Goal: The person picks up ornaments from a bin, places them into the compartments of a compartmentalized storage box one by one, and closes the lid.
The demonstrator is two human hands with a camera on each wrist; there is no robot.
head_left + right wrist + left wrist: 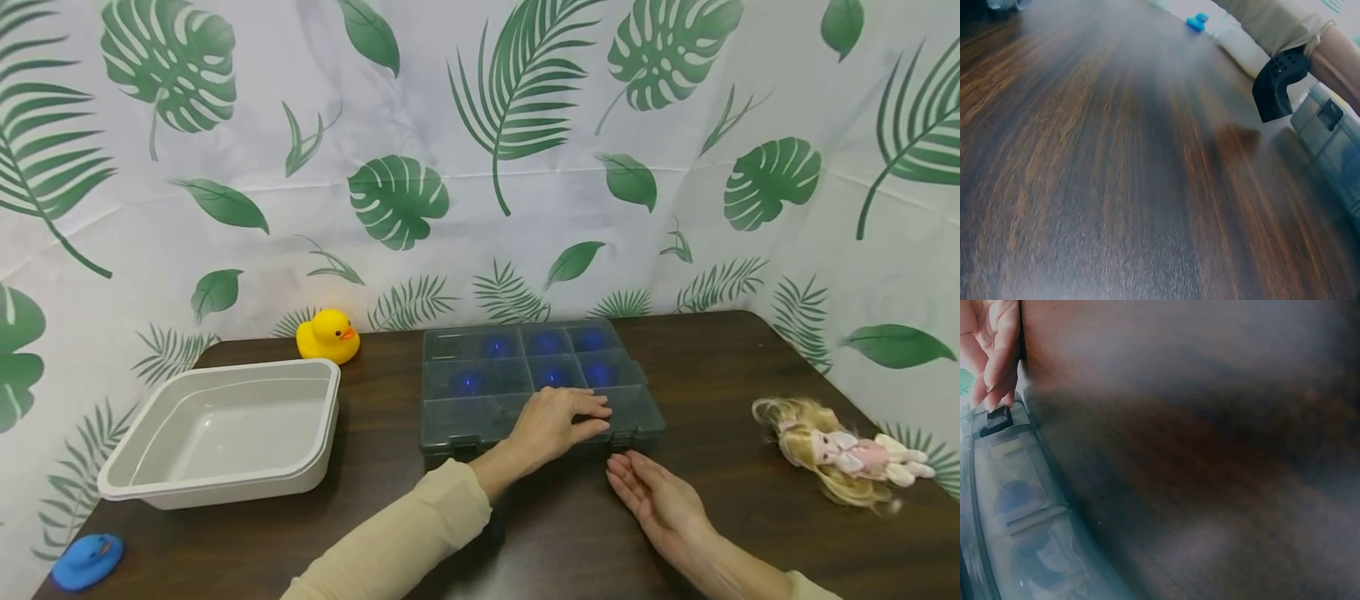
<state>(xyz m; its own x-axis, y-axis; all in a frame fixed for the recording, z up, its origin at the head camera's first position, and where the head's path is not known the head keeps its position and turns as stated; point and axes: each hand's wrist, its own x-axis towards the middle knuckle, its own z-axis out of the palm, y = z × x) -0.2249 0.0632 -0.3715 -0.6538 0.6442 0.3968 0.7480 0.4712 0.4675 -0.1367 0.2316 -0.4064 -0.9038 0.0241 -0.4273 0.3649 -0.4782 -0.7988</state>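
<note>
A closed, see-through grey-green compartment box (pixel 480 412) lies on the table, with several shiny deep-blue round things (pixel 551 375) in its back and middle compartments. My left hand (pixel 558 421) rests on the lid near its front right, fingers stretched toward the right. By the box's front right corner is my right hand (pixel 660 500), palm turned up and fingertips at the right latch (pixel 621 438). The left wrist view shows those fingertips against the dark latch (pixel 997 419). The right wrist view leaves the right hand out and shows the other latch (pixel 1330 114).
On the left stands a pale grey basin (pixel 225 492); a yellow rubber duck (pixel 328 336) sits behind it and a blue duck (pixel 88 561) in front. A blond doll (pixel 847 454) lies at the right. Leaf-patterned cloth (pixel 480 250) hangs behind the dark wooden table (pixel 720 375).
</note>
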